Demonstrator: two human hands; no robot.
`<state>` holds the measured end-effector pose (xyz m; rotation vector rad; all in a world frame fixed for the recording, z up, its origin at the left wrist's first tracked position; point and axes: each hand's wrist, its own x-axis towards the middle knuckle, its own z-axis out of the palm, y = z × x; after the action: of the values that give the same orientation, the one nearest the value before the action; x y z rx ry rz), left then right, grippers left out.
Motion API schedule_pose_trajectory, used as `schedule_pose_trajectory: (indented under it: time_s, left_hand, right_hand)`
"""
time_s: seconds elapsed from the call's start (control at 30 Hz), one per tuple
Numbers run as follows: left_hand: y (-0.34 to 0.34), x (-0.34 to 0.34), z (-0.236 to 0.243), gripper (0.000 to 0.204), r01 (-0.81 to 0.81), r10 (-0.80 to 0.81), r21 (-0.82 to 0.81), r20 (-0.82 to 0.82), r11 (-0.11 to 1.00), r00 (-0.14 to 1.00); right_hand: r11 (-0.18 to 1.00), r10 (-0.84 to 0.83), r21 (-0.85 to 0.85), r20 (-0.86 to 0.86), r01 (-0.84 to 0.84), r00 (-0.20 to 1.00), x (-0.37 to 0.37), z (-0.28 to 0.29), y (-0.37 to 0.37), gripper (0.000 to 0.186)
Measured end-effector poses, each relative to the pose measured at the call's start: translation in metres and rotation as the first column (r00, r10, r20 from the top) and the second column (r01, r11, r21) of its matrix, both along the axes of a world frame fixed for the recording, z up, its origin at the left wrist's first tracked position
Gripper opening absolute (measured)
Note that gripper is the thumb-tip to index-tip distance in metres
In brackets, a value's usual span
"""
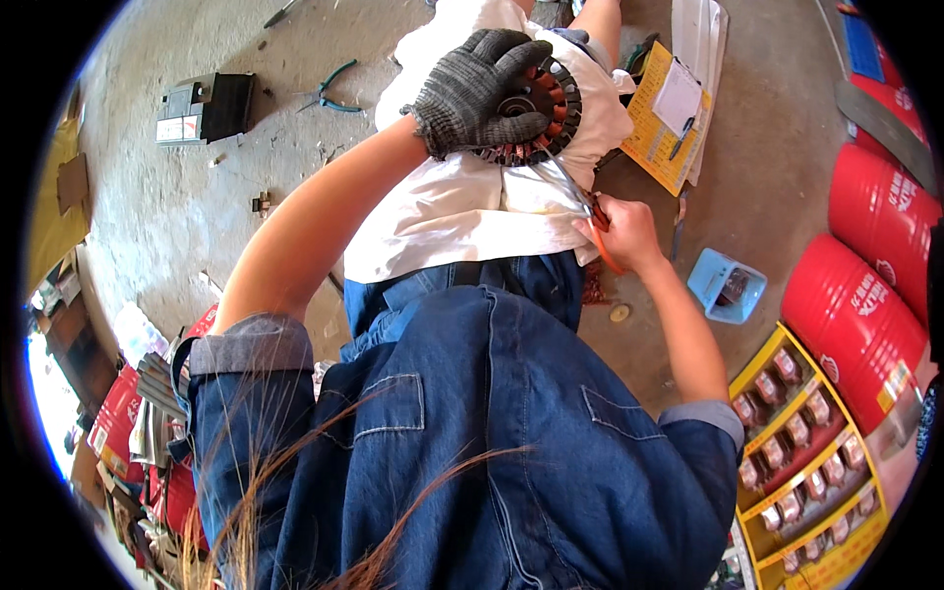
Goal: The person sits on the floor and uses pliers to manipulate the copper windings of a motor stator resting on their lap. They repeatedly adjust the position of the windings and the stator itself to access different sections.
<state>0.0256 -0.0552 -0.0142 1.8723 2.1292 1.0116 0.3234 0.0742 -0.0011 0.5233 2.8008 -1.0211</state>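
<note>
A round motor stator [562,106], dark-toothed with reddish copper windings, rests on the white cloth [423,221] over my lap. Wearing a grey knit glove, my left hand [470,93] grips it from the left, fingers across its top and thumb along the near side. My bare right hand [629,234] is closed round the orange handles of a pair of scissors [564,181]. The scissors' tips reach the near edge of the stator; what lies between the blades is too small to tell.
A black battery [218,108] and teal-handled pliers [339,84] lie on the concrete floor to the left. On the right are a yellow board [644,138] with paper and pen, a blue plastic bin [726,285], red drums [855,329] and a yellow rack [787,511] of small packages.
</note>
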Motion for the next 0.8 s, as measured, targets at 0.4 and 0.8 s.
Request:
schedule_pose_trajectory:
  time_s: [0.4, 0.8]
  left_hand:
    - [0.005, 0.0, -0.003, 0.082, -0.013, 0.012, -0.049, -0.015, 0.999, 1.0]
    - [0.002, 0.004, -0.005, 0.083, -0.004, 0.004, 0.011, 0.017, 1.0, 1.0]
  right_hand:
    - [0.985, -0.107, 0.133, -0.047, 0.112, 0.993, 0.005, -0.003, -0.024, 0.051]
    - [0.992, -0.122, 0.063, 0.213, 0.111, 0.969, 0.012, 0.031, -0.024, 0.052]
